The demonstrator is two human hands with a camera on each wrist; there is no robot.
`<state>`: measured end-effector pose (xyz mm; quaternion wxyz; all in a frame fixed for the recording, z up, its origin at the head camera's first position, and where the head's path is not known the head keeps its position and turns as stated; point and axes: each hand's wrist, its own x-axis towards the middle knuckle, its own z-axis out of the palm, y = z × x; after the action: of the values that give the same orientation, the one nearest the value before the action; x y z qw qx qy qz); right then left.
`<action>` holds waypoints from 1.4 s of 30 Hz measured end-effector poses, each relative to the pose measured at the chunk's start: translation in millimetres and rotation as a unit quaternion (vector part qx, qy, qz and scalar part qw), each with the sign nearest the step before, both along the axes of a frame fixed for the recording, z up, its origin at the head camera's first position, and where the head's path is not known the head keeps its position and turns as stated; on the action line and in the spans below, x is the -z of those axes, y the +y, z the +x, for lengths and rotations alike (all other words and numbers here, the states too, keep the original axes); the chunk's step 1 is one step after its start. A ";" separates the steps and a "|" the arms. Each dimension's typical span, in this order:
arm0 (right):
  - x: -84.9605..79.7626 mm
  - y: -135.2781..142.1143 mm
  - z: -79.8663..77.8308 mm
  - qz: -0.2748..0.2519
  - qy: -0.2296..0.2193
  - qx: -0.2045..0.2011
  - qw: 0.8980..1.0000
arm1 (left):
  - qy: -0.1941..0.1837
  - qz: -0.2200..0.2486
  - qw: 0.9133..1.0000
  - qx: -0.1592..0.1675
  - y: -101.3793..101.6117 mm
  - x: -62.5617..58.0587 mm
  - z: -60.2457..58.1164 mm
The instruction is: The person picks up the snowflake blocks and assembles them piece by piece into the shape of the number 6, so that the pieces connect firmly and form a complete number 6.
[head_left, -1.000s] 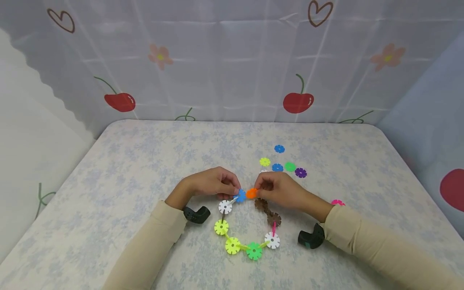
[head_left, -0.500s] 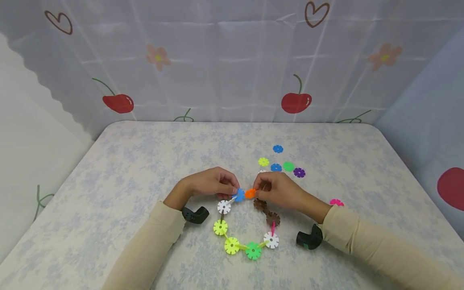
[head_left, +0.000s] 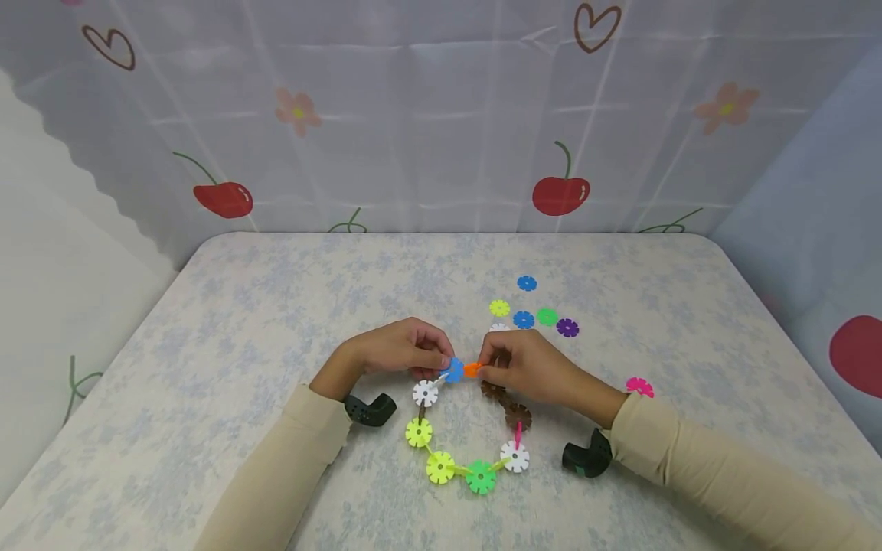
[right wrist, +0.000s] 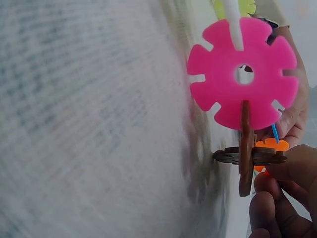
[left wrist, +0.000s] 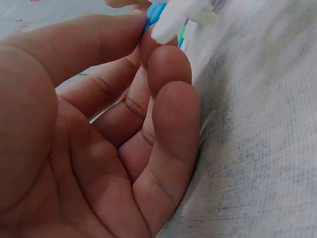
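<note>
My left hand pinches a blue notched disc between thumb and fingers. That disc ends a chain running through a white disc, yellow discs, a green disc, another white disc, a pink disc and brown discs. My right hand pinches an orange disc, seen nearly edge-on against the blue one. Whether their slots are engaged I cannot tell. In the left wrist view, the thumb and fingertips cover much of the blue disc.
Loose discs lie beyond my right hand: blue, yellow, green, purple and a partly hidden white one. A pink disc sits beside my right sleeve. Dark wrist devices are on both wrists.
The orange disc has turned from showing its face to nearly edge-on, as the right hand shifted slightly toward the blue disc. My left hand keeps its hold; the head view drifted slightly.
</note>
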<state>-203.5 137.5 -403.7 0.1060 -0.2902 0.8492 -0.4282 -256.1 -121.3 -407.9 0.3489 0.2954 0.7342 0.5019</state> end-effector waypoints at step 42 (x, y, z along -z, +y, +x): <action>-3.1 -0.2 3.7 0.076 0.092 0.034 0.992 | 0.022 0.003 0.999 -0.024 1.5 0.6 2.7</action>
<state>-199.9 137.3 -400.6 0.0344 -0.2909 0.8947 -0.3370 -253.4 -119.8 -408.6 0.3196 0.2895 0.7473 0.5056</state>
